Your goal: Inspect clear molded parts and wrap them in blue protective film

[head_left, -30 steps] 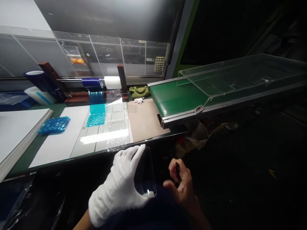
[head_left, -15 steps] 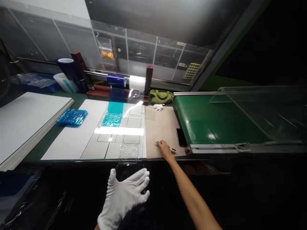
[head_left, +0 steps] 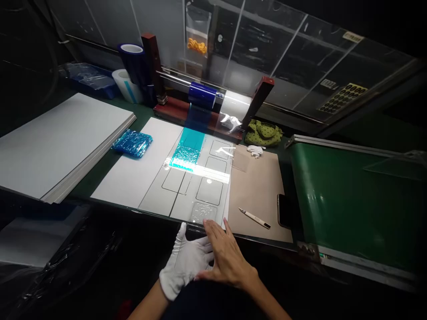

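My left hand, in a white glove, is at the table's front edge. Between its thumb and fingers is what looks like a thin clear panel; most of it is see-through or hidden. My bare right hand overlaps the gloved fingertips, its thumb and fingers apart; whether it touches the panel I cannot tell. A craft knife or pen lies on brown paper. Just beyond my hands, a small stack of clear film pieces rests on a glass sheet with dark rectangular outlines.
Blue film runs from a blue roll beside a clear roll on a wooden stand. Blue film pieces and stacked white sheets are left. Right are a phone, green pouch and green belt.
My right hand has let go of the knife or pen and moved left to my gloved hand. The view has turned, so the table appears tilted.
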A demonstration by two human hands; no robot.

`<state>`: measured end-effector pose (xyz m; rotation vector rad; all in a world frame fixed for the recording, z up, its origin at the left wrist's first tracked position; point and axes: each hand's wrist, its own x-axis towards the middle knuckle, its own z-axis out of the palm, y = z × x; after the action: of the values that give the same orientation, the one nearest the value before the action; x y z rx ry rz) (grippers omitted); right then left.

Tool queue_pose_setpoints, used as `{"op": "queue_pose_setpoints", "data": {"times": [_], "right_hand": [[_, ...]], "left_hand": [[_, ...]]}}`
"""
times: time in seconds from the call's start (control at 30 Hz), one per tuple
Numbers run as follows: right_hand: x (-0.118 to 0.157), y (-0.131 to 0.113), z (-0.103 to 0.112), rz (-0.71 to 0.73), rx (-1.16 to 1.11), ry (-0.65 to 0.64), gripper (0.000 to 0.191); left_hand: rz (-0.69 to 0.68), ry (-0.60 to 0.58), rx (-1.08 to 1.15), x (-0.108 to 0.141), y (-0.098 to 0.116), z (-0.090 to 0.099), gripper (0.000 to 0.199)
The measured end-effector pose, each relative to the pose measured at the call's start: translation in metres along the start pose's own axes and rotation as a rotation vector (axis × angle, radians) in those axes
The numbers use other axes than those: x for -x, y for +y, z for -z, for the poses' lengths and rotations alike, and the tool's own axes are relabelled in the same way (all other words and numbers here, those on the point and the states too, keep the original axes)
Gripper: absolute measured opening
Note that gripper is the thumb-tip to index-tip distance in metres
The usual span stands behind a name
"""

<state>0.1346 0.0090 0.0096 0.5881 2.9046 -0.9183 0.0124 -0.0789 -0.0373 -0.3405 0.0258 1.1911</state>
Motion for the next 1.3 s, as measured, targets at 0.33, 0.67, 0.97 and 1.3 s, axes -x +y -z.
{"op": "queue_pose_setpoints", "data": {"times": [0.33,0.67,0.97,1.3], "right_hand": [[-0.028,0.024,-0.009,0.019,0.226,0.080,0.107],[-0.107,0.115,-0.007,-0.145,0.564,0.186,0.096],[-0.119,0.127,-0.022,-0.124,0.562,0.147,0.095],[-0.139,0.213,0.058,-0.674,0.077,0.599,0.041]], "left_hand": [[0.008,0.061,-0.119,-0.003,0.024,0.003,0.091],[0.095,0.481,-0.717,0.008,0.043,0.025,0.075],[0.057,0.526,-0.778,0.006,0.066,0.017,0.071],[-0.030,0.382,-0.819,0.016,0.102,-0.007,0.060]]}}
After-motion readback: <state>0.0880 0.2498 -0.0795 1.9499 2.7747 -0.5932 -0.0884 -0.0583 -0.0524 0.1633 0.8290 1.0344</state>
